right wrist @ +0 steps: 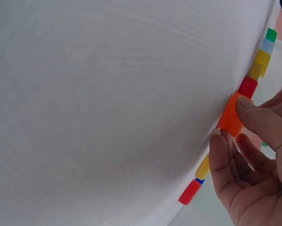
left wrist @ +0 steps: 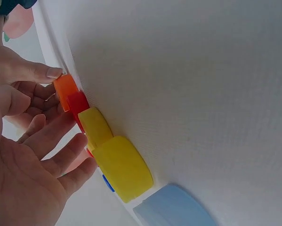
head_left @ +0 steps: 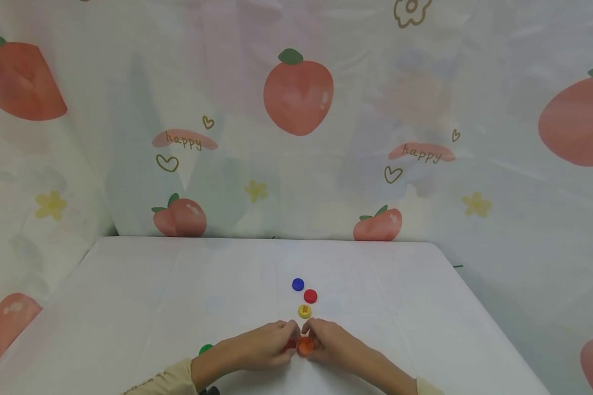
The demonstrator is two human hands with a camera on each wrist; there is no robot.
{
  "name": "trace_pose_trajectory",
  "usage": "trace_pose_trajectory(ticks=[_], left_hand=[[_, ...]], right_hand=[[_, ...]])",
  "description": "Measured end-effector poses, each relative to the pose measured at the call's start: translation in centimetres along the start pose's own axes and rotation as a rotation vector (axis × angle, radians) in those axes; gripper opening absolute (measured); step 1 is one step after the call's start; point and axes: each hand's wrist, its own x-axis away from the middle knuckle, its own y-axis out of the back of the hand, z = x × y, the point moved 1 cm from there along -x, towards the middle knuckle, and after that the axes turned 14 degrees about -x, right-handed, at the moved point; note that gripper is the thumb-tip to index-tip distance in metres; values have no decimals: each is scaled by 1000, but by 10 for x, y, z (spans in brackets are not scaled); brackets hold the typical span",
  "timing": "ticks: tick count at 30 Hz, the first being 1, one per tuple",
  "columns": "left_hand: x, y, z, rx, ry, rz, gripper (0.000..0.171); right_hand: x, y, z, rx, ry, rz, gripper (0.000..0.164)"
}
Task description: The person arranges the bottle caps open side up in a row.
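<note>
My right hand (head_left: 338,345) pinches an orange bottle cap (right wrist: 230,115), its thumb against the near side. The orange cap stands at the end of a row on the white table, beside a red bottle cap (right wrist: 247,88). My left hand (left wrist: 39,165) is by the red cap, fingers loosely extended and index fingertip touching or very close to it. Along the row come yellow caps (left wrist: 124,167) and a light blue cap (left wrist: 176,207). A green cap (head_left: 206,349) shows behind my left forearm in the head view, where that arm hides most of the row.
Beyond my hands lie a loose yellow cap (head_left: 304,311), a red cap (head_left: 310,296) and a blue cap (head_left: 298,284). A small dark object (head_left: 210,390) shows at the bottom edge. A fruit-printed curtain (head_left: 296,164) hangs behind the white table (head_left: 178,285).
</note>
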Motion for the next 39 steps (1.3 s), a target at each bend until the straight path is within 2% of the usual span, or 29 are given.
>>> trace_pose_trajectory(ticks=[7,14,16,19,22,24,27,31,35,39], left_hand=[[-1,-2,0,-8,30,18,23],[-1,1,2,-30,12,-13,24],[-1,5,2,-55,41,-38,22],[-3,15,4,-74,153,-92,21],[-6,25,10,-70,257,-165,24],[-9,30,16,-58,296,-219,29],[-16,37,24,-32,321,-267,36],[-28,46,36,11,345,-290,36],[-42,50,48,19,356,-278,31],[-53,48,58,-5,355,-232,26]], right_hand=[[1,0,-1,43,9,-3,25],[2,7,-1,35,16,18,31],[2,13,-1,8,15,20,32],[-1,26,0,-17,25,-2,33],[-7,40,-1,-10,36,-52,36],[-11,48,-2,-1,50,-94,36],[-17,59,-3,-1,71,-157,35],[-28,66,-7,6,70,-227,33],[-42,68,-14,1,25,-265,31],[-59,66,-22,4,12,-290,30]])
